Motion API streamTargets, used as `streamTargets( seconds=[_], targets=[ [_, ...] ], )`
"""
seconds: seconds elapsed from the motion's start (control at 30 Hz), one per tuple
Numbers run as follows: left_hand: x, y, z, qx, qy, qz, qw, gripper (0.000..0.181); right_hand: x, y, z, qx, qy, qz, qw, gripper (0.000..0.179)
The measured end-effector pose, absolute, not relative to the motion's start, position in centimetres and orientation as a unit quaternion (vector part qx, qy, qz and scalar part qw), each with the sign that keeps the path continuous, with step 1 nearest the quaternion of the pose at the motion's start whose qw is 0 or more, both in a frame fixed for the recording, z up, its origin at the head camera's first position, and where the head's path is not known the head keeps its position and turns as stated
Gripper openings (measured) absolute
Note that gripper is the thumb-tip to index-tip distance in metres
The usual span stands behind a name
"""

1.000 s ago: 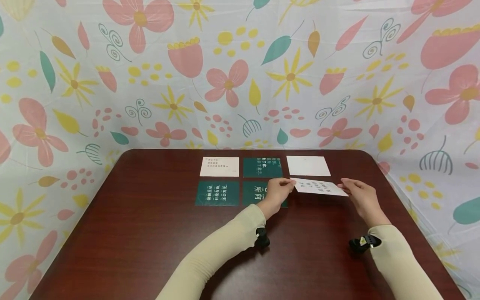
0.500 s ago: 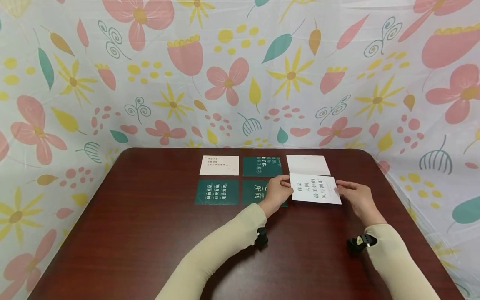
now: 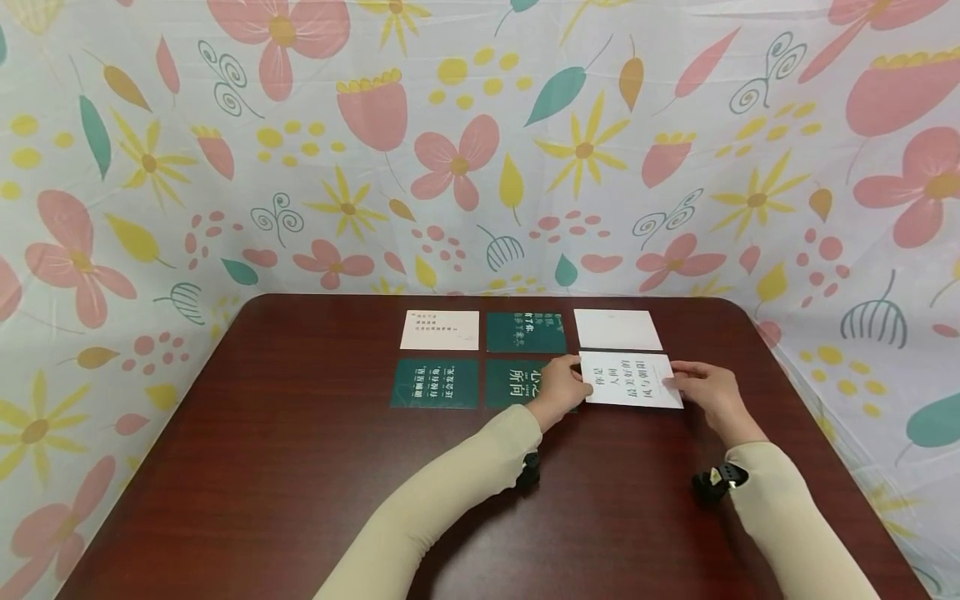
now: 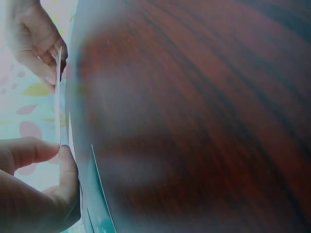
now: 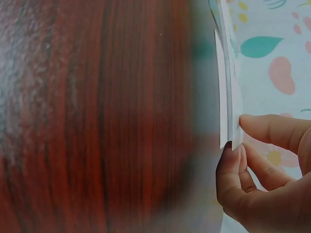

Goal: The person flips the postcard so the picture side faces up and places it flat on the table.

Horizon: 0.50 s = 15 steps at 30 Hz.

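A white card [image 3: 633, 380] printed with dark characters lies level, close over the tabletop at the right end of the nearer row. My left hand [image 3: 557, 387] pinches its left edge between thumb and fingers, as the left wrist view shows. On the opposite edge my right hand [image 3: 711, 396] pinches it, thumb [image 5: 272, 130] on the printed face and fingertips beneath. Beside my left hand, partly covered by it, is a green card [image 3: 510, 385] with large white characters. Just behind the held card lies a nearly blank white card [image 3: 618, 330].
Another green card [image 3: 435, 384] sits at the left of the nearer row. In the back row are a cream card [image 3: 439, 331] with small print and a green card [image 3: 526, 333]. The dark wooden table [image 3: 300, 483] ends at a flowered cloth [image 3: 457, 167].
One second ago the white card was raised and tilted; both hands have lowered it level in front of the blank card. Over the last half second it has barely shifted.
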<state>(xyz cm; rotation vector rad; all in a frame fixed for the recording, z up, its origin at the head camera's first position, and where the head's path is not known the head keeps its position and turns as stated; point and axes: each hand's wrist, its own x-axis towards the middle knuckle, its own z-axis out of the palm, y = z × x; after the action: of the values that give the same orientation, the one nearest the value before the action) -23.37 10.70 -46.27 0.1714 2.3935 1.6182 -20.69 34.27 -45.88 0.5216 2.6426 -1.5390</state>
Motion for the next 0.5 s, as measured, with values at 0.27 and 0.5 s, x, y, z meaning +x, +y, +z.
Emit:
streamTargets(
  seconds=[0.27, 0.5],
  targets=[
    [-23.23, 10.93, -46.06, 0.074, 0.830, 0.533, 0.145, 0.058, -20.72, 34.40, -46.00, 0.171, 0.860, -0.478, 0.049, 0.055],
    [-23.19, 11.20, -45.89, 0.077, 0.853, 0.492, 0.155, 0.057, -20.53, 34.45, -46.00, 0.160, 0.872, -0.459, 0.059, 0.056]
  ],
)
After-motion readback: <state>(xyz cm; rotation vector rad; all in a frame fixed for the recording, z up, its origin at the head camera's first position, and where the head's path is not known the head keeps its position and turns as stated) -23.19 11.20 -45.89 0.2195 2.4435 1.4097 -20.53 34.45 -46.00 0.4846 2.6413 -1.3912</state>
